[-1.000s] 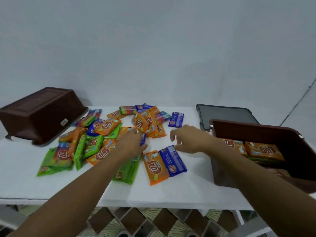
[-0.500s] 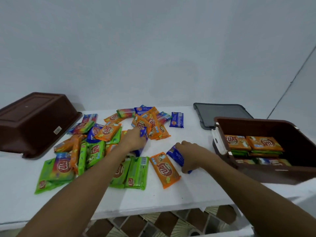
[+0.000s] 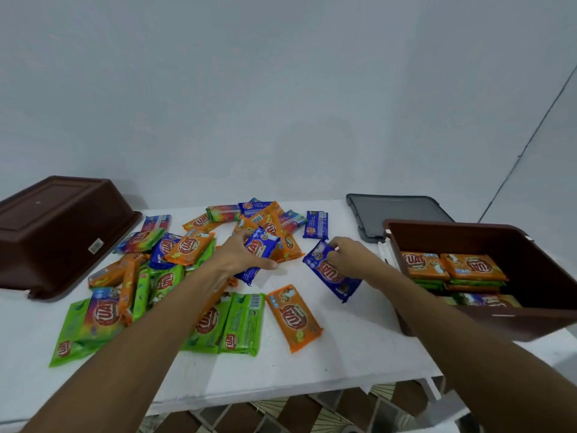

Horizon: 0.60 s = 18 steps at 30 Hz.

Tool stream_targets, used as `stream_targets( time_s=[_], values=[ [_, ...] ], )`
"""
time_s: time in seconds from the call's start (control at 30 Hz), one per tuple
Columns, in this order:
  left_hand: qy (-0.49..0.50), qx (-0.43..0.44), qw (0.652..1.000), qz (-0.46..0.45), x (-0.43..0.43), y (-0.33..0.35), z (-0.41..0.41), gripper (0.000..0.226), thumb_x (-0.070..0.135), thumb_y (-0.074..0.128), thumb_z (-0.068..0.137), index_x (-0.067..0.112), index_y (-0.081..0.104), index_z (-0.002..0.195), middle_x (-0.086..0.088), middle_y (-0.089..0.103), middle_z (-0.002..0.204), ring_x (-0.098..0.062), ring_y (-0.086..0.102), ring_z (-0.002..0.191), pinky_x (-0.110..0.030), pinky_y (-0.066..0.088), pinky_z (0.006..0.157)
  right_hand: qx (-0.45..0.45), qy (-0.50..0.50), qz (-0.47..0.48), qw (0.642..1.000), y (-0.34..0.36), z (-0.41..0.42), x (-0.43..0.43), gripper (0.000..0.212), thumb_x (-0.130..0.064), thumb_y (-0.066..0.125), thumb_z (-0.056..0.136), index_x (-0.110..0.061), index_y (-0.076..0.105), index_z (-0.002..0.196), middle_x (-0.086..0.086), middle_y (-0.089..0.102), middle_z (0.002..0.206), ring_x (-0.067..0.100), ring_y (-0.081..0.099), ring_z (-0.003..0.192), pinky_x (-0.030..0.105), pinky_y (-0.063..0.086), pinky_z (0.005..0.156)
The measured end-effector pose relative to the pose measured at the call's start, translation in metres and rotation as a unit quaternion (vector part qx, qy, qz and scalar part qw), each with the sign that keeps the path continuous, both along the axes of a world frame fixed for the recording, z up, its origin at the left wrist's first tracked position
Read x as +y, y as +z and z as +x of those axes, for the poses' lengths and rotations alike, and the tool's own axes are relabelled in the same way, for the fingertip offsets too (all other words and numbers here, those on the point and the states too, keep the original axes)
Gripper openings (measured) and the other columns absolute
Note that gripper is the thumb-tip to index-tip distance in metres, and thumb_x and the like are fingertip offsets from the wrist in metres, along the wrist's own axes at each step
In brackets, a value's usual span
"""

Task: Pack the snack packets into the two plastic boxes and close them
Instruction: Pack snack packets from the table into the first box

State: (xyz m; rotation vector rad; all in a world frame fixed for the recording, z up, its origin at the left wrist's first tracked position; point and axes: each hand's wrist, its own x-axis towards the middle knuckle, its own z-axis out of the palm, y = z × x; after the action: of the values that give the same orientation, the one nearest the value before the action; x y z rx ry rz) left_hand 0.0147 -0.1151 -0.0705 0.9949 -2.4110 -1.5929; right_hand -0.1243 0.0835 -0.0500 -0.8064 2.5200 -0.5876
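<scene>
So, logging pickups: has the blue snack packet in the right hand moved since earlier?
Yes. The right hand has pulled the blue snack packet away from the lone orange packet, toward the open brown plastic box.

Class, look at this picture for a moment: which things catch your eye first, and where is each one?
A bright heap of green, orange and blue snack packets covers the middle of the white table. Over it, the left-hand grip holds one blue packet and the right-hand grip another. An open brown box, partly packed, stands at the right.
</scene>
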Motion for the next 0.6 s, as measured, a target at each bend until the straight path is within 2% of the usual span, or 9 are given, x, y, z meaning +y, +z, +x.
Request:
stream_targets(
  time_s=[0.07,0.17,0.23,0.3,0.33,0.4,0.47,0.53,0.6],
  values=[
    [-0.023,-0.002,0.998,-0.064,0.003,0.002,-0.005,0.080,0.029,0.090,0.063,0.027,0.037,0.123,-0.002,0.063,0.111,-0.017,0.068,0.087,-0.037,0.059,0.073,-0.081,-0.038,-0.054,0.995,0.015,-0.004,0.006,0.028,-0.026,0.045,0.101,-0.010,0.053,0.122,0.003,0.061,0.103,0.016,0.063,0.091,0.030,0.053,0.080],
    [-0.043,0.042,0.991,-0.118,0.013,0.013,-0.012,0.081,0.032,0.087,0.067,0.024,0.037,0.131,-0.001,0.060,0.114,-0.015,0.065,0.091,-0.031,0.057,0.074,-0.129,-0.050,-0.100,0.985,0.034,-0.011,0.017,0.026,-0.031,0.053,0.097,-0.012,0.056,0.114,0.005,0.066,0.098,0.014,0.065,0.081,0.026,0.053,0.071],
    [-0.063,0.063,0.986,-0.141,0.023,0.025,-0.021,0.080,0.039,0.086,0.067,0.026,0.041,0.131,0.001,0.061,0.113,-0.014,0.064,0.093,-0.036,0.057,0.081,-0.147,-0.040,-0.127,0.980,0.046,-0.018,0.033,0.048,-0.048,0.071,0.081,-0.017,0.057,0.114,0.003,0.069,0.100,0.017,0.069,0.083,0.030,0.057,0.074],
    [-0.087,0.073,0.977,-0.181,0.038,0.039,-0.031,0.070,0.047,0.083,0.068,0.028,0.047,0.125,0.005,0.062,0.108,-0.012,0.064,0.091,-0.038,0.056,0.082,-0.128,-0.026,-0.142,0.981,0.056,-0.030,0.055,0.073,-0.052,0.086,0.061,-0.022,0.053,0.119,0.001,0.070,0.103,0.019,0.071,0.085,0.033,0.058,0.076],
    [-0.100,0.080,0.971,-0.202,0.048,0.046,-0.037,0.066,0.051,0.081,0.068,0.030,0.049,0.121,0.007,0.063,0.105,-0.011,0.064,0.090,-0.037,0.056,0.080,-0.110,-0.018,-0.142,0.984,0.062,-0.037,0.067,0.075,-0.046,0.088,0.059,-0.022,0.050,0.120,0.001,0.069,0.102,0.018,0.070,0.084,0.033,0.058,0.074],
    [-0.129,0.098,0.960,-0.229,0.075,0.062,-0.055,0.063,0.055,0.080,0.067,0.032,0.051,0.118,0.009,0.064,0.102,-0.008,0.064,0.087,-0.033,0.056,0.075,-0.065,-0.018,-0.118,0.991,0.073,-0.054,0.099,0.071,-0.038,0.087,0.064,-0.024,0.044,0.119,0.000,0.065,0.102,0.019,0.070,0.082,0.034,0.058,0.069],
    [-0.158,0.121,0.952,-0.234,0.104,0.076,-0.074,0.060,0.051,0.080,0.070,0.031,0.052,0.119,0.009,0.064,0.101,-0.005,0.063,0.083,-0.023,0.052,0.068,-0.018,-0.013,-0.089,0.996,0.081,-0.075,0.130,0.066,-0.039,0.084,0.067,-0.026,0.042,0.117,-0.002,0.062,0.102,0.018,0.069,0.081,0.033,0.058,0.067],
    [-0.202,0.135,0.939,-0.243,0.134,0.089,-0.093,0.060,0.047,0.079,0.073,0.028,0.050,0.122,0.010,0.063,0.101,-0.002,0.062,0.083,-0.014,0.047,0.065,0.032,0.017,-0.063,0.997,0.084,-0.093,0.160,0.059,-0.040,0.084,0.067,-0.025,0.048,0.112,-0.002,0.063,0.105,0.016,0.068,0.084,0.035,0.057,0.073],
    [-0.262,0.134,0.921,-0.256,0.167,0.094,-0.114,0.064,0.048,0.078,0.074,0.027,0.047,0.126,0.011,0.060,0.107,-0.001,0.060,0.088,-0.011,0.045,0.068,0.073,0.072,-0.018,0.995,0.082,-0.108,0.191,0.055,-0.036,0.085,0.067,-0.028,0.052,0.111,-0.004,0.063,0.107,0.013,0.064,0.089,0.029,0.054,0.078]
  ],
)
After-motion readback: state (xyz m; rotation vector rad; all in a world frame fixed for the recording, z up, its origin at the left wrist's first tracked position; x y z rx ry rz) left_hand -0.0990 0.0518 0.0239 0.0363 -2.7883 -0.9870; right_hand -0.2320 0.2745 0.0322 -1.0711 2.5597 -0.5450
